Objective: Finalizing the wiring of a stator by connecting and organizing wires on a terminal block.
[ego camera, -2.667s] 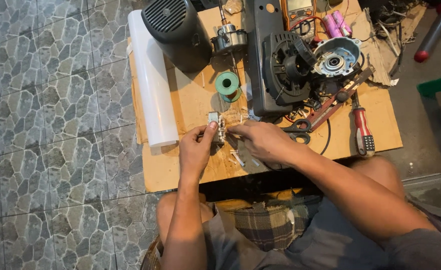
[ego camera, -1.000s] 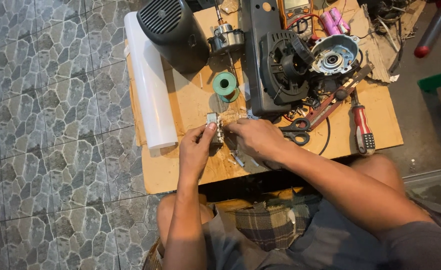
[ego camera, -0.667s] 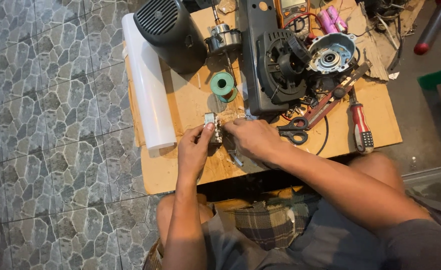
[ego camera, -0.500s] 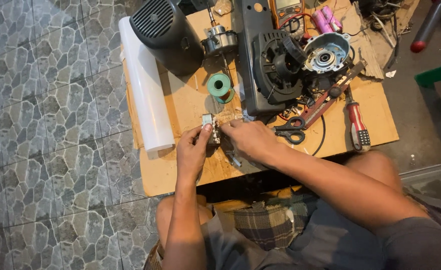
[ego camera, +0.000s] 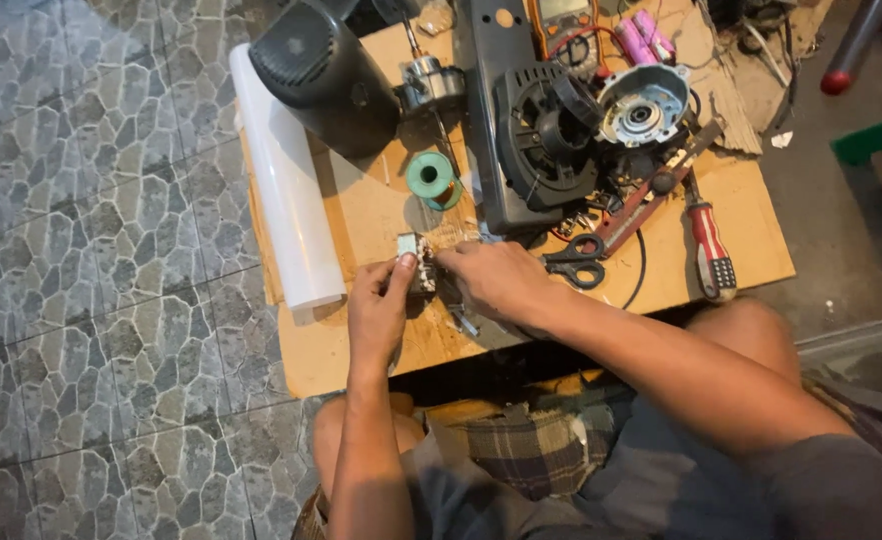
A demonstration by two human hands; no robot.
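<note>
L hand (ego camera: 381, 305) pinches small coil part (ego camera: 416, 262); R hand (ego camera: 496, 280) fingers closed on its wires.

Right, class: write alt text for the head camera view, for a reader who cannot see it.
A seated person's left hand and right hand together hold a small metal part over a low cardboard-topped table. Around it lie a white roll, a green wire spool, black scissors and a red-handled screwdriver.
</note>
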